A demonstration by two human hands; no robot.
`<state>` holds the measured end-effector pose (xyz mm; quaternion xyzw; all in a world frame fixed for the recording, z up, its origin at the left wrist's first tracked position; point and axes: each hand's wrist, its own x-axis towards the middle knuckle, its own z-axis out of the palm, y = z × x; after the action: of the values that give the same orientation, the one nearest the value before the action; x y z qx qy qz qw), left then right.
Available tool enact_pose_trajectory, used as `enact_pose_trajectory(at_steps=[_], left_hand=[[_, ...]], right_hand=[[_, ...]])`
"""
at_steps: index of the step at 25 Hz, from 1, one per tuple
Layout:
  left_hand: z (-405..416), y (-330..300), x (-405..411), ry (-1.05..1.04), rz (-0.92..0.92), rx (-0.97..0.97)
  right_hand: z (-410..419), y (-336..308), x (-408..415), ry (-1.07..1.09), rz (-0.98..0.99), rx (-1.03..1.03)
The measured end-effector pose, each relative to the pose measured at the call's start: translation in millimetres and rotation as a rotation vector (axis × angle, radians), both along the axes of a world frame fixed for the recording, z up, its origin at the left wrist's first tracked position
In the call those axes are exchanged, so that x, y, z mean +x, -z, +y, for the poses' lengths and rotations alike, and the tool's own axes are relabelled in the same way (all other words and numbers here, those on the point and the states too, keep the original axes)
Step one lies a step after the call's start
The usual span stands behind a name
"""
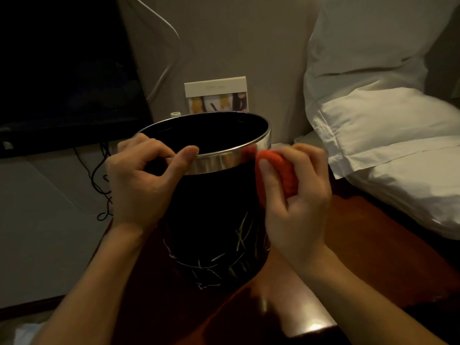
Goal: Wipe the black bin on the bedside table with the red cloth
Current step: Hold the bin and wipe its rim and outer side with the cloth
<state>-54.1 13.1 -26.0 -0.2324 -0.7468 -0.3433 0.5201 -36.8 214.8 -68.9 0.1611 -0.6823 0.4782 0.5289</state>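
Observation:
The black bin point(214, 220) stands upright on the dark wooden bedside table point(348, 245). It has a shiny metal rim band and pale scratch-like marks low on its side. My left hand point(142, 180) grips the near-left part of the rim, thumb on the outside. My right hand point(298, 192) holds the bunched red cloth point(281, 170) and presses it against the bin's right side, just at the metal band. Most of the cloth is hidden in my fist.
White pillows point(388, 135) lie close on the right, overhanging the table edge. A small card point(216, 95) leans on the wall behind the bin. A dark screen point(67, 70) and dangling black cables point(99, 180) are on the left.

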Motion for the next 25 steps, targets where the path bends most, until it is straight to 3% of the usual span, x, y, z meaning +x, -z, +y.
enact_pose_trajectory(at_steps=[4, 9, 16, 22, 25], left_hand=[[0, 1, -1, -0.002, 0.013, 0.0], [0, 3, -3, -0.006, 0.018, 0.01], [0, 2, -3, -0.022, 0.023, 0.005], [0, 1, -4, 0.012, 0.02, -0.004], [1, 1, -2, 0.003, 0.009, -0.003]], right_hand=[[-15, 4, 1, 0.0, 0.058, 0.052], [-28, 59, 17, -0.034, 0.014, 0.311], [-24, -4, 3, 0.04, 0.119, 0.128], [-34, 49, 19, 0.015, 0.068, 0.475], [-19, 17, 12, 0.048, 0.092, 0.3]])
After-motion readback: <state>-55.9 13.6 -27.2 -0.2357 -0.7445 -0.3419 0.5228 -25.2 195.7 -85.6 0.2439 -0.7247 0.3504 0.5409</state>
